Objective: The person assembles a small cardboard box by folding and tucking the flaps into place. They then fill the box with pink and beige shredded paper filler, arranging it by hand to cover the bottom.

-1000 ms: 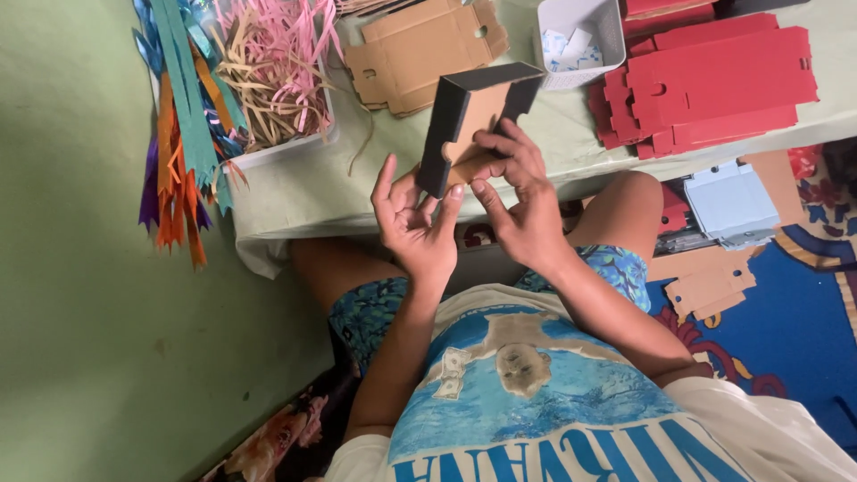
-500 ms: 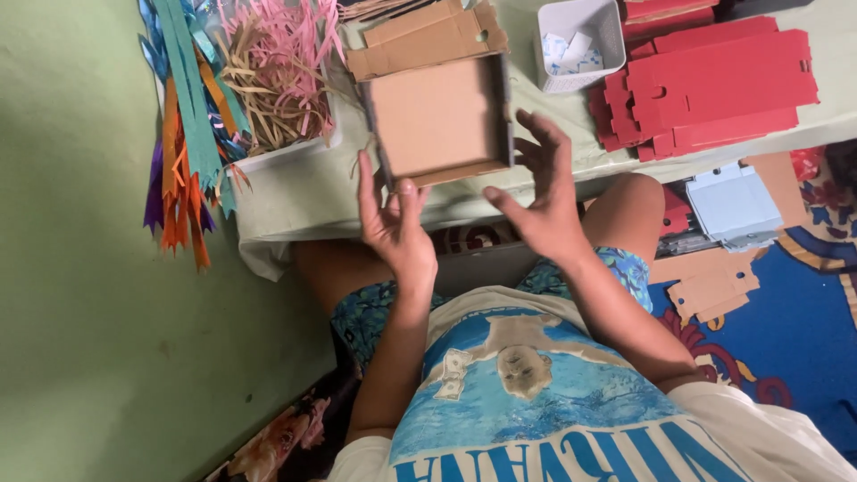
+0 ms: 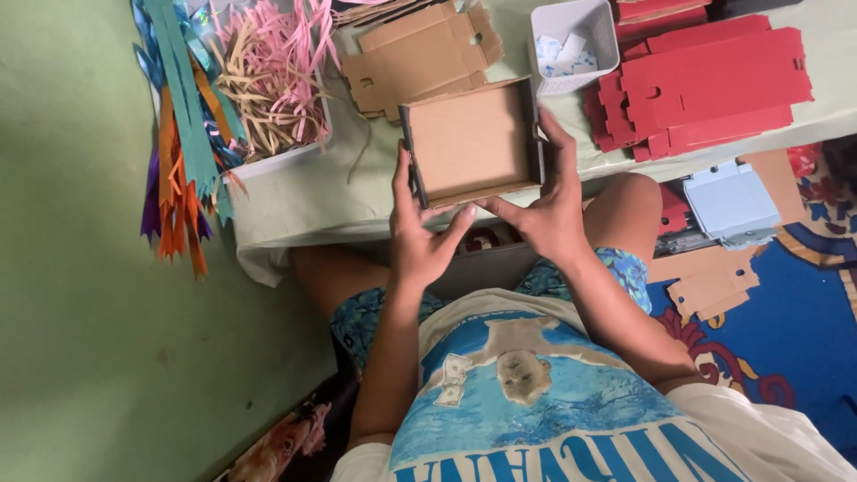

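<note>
One head-worn camera looks steeply down, close over the table.

Soft, even daylight fills the scene, bright enough to show colours clearly, with no harsh glare. The light seems to fall from above and slightly ahead: the cardboard box casts only a faint shadow, and a deeper shade sits under the edge of the desk, over the knees. The inner walls of the box are a little darker than its floor. The hands look sharp, without motion blur. The red card sheets are strongly saturated. The far corners appear slightly softer and stretched.
</note>
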